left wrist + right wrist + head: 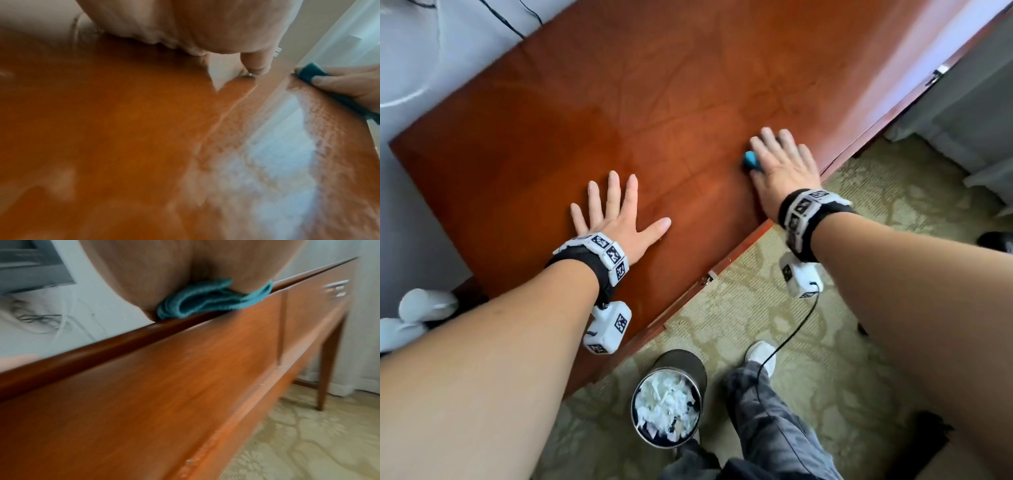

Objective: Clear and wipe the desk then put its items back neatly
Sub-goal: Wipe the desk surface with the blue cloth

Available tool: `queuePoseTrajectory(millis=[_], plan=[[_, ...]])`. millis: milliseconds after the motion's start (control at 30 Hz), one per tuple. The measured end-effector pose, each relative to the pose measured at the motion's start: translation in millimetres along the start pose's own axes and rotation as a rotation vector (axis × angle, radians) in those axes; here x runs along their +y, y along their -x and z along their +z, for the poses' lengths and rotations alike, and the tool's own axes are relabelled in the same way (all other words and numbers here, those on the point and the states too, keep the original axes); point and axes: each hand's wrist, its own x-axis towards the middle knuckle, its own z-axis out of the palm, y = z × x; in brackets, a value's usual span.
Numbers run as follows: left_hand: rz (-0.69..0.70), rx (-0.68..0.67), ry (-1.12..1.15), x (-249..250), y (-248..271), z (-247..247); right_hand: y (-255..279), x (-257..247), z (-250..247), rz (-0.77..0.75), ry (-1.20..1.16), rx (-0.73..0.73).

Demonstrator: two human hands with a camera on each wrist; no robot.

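Observation:
The reddish wooden desk [619, 102] has a bare top. My left hand [613, 212] lies flat on it with fingers spread, holding nothing. My right hand [780, 161] presses a folded blue cloth [751, 160] against the top near the desk's front edge, fingers straight over it. In the right wrist view the blue cloth [205, 300] bunches under my palm right at the desk's rim [123, 340]. The left wrist view shows the blue cloth [308, 73] under the right hand's fingers [333, 81] at the far right.
A round bin [667, 404] full of white crumpled paper stands on the patterned carpet [825, 342] below the desk's front. White cups [421, 305] lie at the left beside the desk. Cables [517, 20] run along the wall behind. Drawer fronts [185, 386] with a metal handle [337, 288] face the carpet.

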Motion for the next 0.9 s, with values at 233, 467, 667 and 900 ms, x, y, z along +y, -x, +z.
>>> queuePoseTrajectory(millis=[233,467,667,900], plan=[[0.017,-0.069,0.065,-2.6,6.8,-14.8,48.8,45.8,-38.6,0.368,-0.151,0.061],[0.017,-0.069,0.216,3.4,64.6,-84.9,75.1,-11.7,-146.6,0.432,-0.306,0.106],[0.197,0.119,0.34,26.2,142.3,-208.1,120.0,-61.5,-263.8,0.413,-0.595,0.228],[0.468,0.298,0.424,63.1,245.1,-321.2,195.3,-124.3,-376.6,0.256,-0.934,0.34]])
